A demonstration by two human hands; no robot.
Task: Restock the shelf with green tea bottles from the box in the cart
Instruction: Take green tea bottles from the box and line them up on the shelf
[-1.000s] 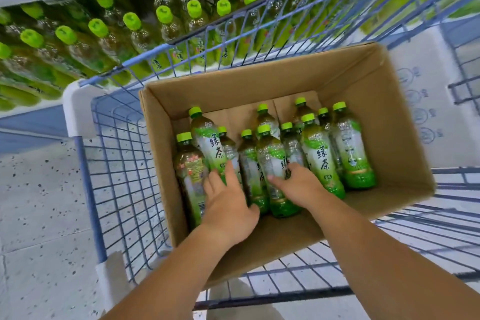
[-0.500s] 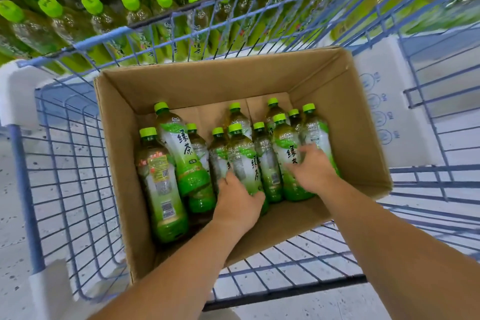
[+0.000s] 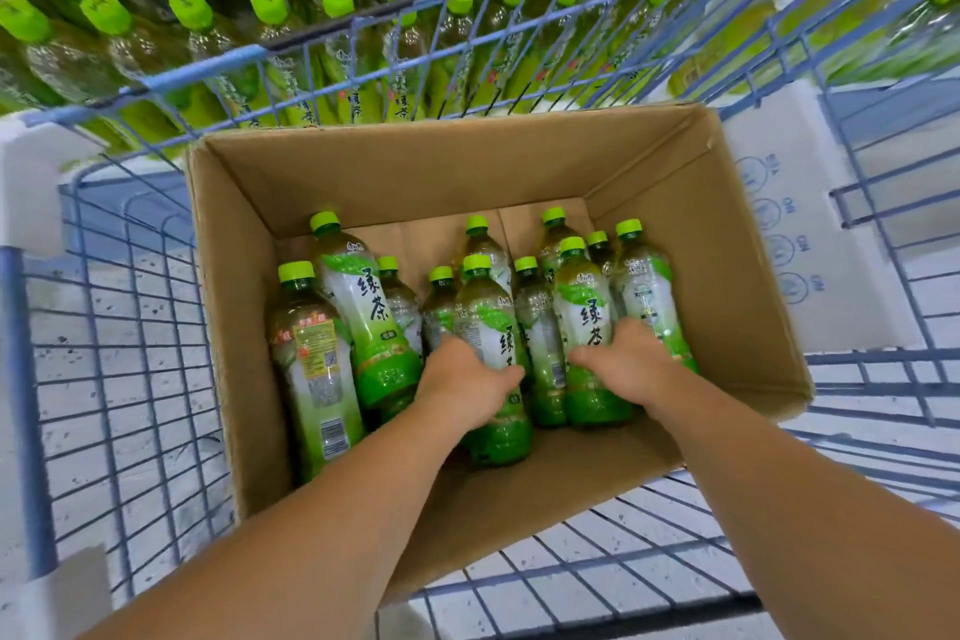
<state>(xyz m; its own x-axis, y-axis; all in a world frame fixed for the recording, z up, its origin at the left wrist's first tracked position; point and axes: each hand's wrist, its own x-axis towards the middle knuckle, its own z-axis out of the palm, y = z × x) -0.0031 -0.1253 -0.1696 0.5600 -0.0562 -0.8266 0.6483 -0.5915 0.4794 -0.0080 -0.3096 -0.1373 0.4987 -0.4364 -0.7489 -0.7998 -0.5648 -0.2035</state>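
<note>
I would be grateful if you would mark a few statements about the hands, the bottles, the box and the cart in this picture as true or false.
1. The left hand and the right hand are both inside the brown cardboard box. True.
2. Both hands are empty. False: the left hand grips one green-capped plastic tea bottle, and the right hand grips a neighbouring bottle.
3. The box sits in a red plastic basket. False: it sits in a blue wire cart.
4. Rows of green-capped bottles stand beyond the cart. True.
</note>
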